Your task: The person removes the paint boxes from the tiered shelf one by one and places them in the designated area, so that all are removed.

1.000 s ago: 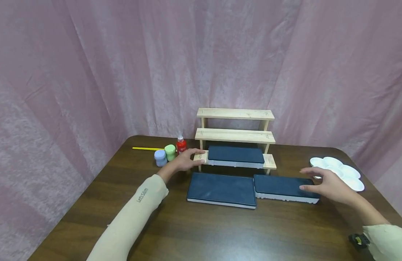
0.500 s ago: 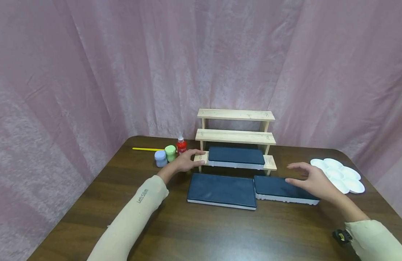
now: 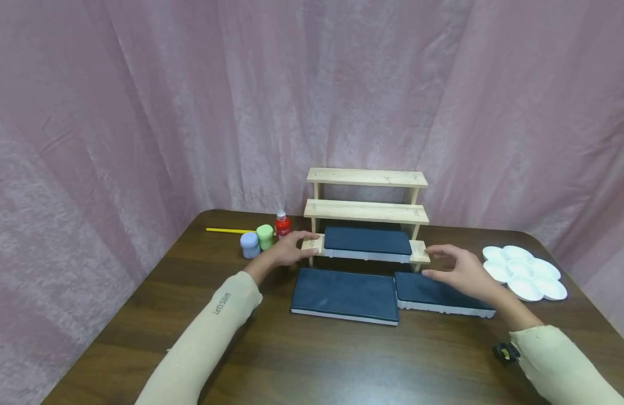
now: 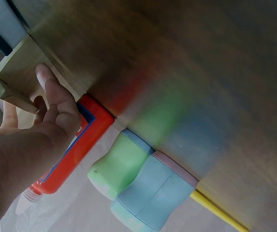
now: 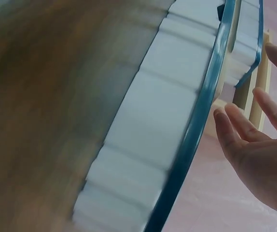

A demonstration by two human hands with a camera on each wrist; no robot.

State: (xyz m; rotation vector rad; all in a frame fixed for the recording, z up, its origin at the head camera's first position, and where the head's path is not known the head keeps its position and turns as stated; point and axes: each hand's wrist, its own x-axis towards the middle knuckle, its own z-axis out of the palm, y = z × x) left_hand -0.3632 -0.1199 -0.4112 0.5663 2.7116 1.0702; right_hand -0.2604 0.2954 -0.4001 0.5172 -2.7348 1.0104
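A three-step wooden rack (image 3: 364, 211) stands at the back of the table, with a dark blue flat box (image 3: 367, 241) on its lowest step. Two more such boxes lie in front, a larger left one (image 3: 344, 292) and a right one (image 3: 418, 289) whose white side (image 5: 162, 121) fills the right wrist view. My left hand (image 3: 291, 250) grips the left end of the lowest step, thumb in front and fingers (image 4: 56, 96) on the wood. My right hand (image 3: 456, 270) hovers, fingers spread and holding nothing, above the right box near the step's right end.
Left of the rack stand a red bottle (image 3: 282, 225), a green jar (image 3: 264, 236) and a blue jar (image 3: 249, 245), with a yellow brush (image 3: 225, 230) behind them. A white flower-shaped palette (image 3: 524, 271) lies at the right. Pink curtain encloses the brown table (image 3: 312, 360).
My right hand has moved left and away from me, from over the right box's right end toward the rack's lowest step. The left hand has stayed on the step.
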